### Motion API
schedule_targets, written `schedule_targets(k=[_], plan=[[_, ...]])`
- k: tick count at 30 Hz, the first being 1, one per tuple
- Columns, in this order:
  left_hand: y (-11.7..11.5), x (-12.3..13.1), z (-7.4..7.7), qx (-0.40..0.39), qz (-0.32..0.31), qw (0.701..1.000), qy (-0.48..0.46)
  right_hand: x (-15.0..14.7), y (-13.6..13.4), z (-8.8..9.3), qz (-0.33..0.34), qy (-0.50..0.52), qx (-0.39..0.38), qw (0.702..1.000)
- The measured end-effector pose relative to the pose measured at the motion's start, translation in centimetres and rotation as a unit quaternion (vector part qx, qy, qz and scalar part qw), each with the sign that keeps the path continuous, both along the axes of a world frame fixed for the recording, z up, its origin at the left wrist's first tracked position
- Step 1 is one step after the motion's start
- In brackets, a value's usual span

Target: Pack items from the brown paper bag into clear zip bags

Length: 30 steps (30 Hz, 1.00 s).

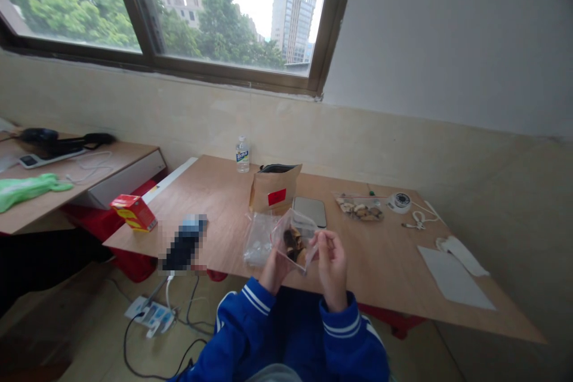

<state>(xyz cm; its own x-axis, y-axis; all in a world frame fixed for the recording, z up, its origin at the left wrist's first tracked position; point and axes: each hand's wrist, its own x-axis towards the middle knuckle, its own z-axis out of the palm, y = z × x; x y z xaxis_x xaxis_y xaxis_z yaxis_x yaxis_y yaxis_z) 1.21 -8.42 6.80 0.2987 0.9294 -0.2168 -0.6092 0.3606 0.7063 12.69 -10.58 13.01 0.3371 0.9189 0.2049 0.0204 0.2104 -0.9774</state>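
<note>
A clear zip bag point(293, 243) with brown, dried-looking pieces inside is held over the table's front edge. My left hand point(274, 270) supports it from below on the left, its fingers partly hidden behind the plastic. At the bag's right edge, my right hand point(330, 256) is closed in a pinch on the plastic. Flat clear plastic bags point(257, 242) lie just left of it. Behind stands an open brown paper pouch point(274, 188) with a red label. A flat grey scale-like device point(310, 211) lies beside the pouch.
Another clear bag of pale pieces point(362, 210), a round white device point(400, 203) with its cable, and a white sheet point(454, 277) lie to the right. A bottle point(242, 155) stands at the back. Leftward are a red box point(134, 213) and a phone point(183, 245).
</note>
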Motion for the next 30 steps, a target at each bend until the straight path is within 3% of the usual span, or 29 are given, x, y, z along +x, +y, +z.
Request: schedule_targets(k=[3,5,7,11,14,19,23,26,28,30], plan=[[0.8,0.1,0.4,-0.026,-0.036,0.993,-0.109,-0.4,0.7,-0.3,-0.040,-0.081,0.040,0.995],[2.2,-0.4,0.3,-0.037,-0.014,0.991,-0.131,-0.5,1.0,-0.3,-0.079,-0.138,0.091,0.983],[3.7,-1.1,-0.7,-0.041,0.032,0.988,-0.144,-0.8,1.3,-0.2,-0.074,-0.170,0.117,0.976],[5.8,-2.3,-4.2,-0.106,0.082,0.977,-0.166,-1.3,2.7,-0.3,0.020,-0.184,0.104,0.977],[6.2,-2.7,-5.9,-0.101,0.077,0.972,-0.199,-2.0,4.5,-0.2,0.087,-0.208,0.096,0.970],[6.0,-2.6,-6.0,-0.072,0.082,0.967,-0.228,-3.1,8.7,-0.4,0.196,-0.328,0.115,0.917],[5.9,-2.9,-5.8,-0.065,0.074,0.969,-0.227,-3.8,12.6,-2.0,0.267,-0.427,0.028,0.864],[5.9,-3.2,-5.9,-0.066,0.062,0.970,-0.228,-4.3,14.6,-3.1,0.335,-0.445,0.009,0.830],[5.9,-3.2,-6.1,-0.067,0.053,0.972,-0.220,-4.7,15.1,-3.6,0.352,-0.445,0.023,0.823],[5.9,-3.2,-6.2,-0.063,0.049,0.974,-0.213,-4.9,15.0,-3.9,0.332,-0.422,0.036,0.843]])
